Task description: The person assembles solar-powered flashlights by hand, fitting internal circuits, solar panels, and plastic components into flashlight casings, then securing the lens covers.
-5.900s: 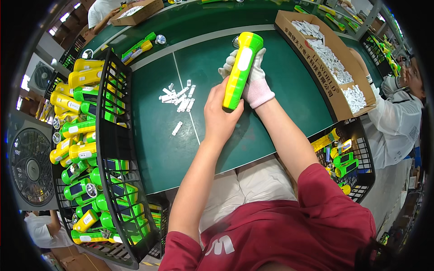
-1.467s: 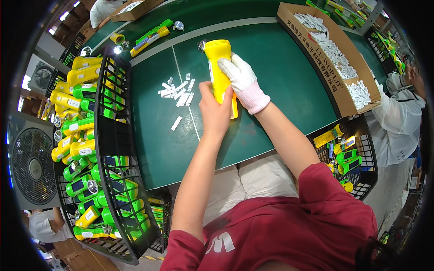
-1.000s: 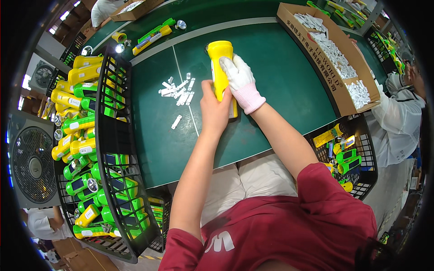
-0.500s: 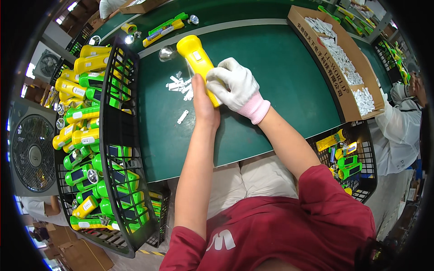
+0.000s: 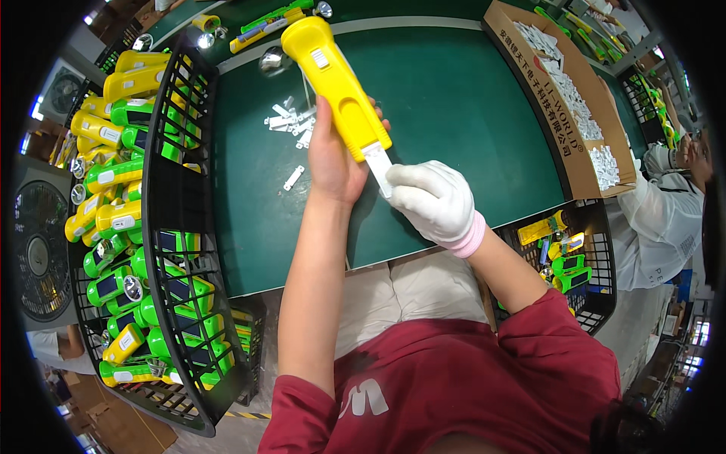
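Note:
My bare left hand (image 5: 338, 163) is wrapped round a yellow flashlight body (image 5: 340, 87) from below. Its wide head points up and to the left, with a small ribbed white switch on top and an oval hollow further down. A flat white strip (image 5: 378, 168) sticks out of the narrow end. My right hand (image 5: 432, 198), in a white glove with a pink cuff, pinches the outer end of that strip. Left of the flashlight lies a loose pile of small white plastic parts (image 5: 283, 117), with one single part (image 5: 293, 178) nearer me. A shiny reflector (image 5: 274, 60) rests beside the flashlight's head.
A black crate (image 5: 162, 212) full of yellow and green flashlights stands at the left. An open cardboard box (image 5: 541, 98) of small white parts sits on the green table (image 5: 469, 98) at the right. Below it is another black crate (image 5: 597, 280). More flashlight parts (image 5: 265, 32) lie beyond the table's far edge.
My right hand has moved from the flashlight's side down past its narrow end, and the white strip now shows projecting there. The flashlight has turned its switch side more into view.

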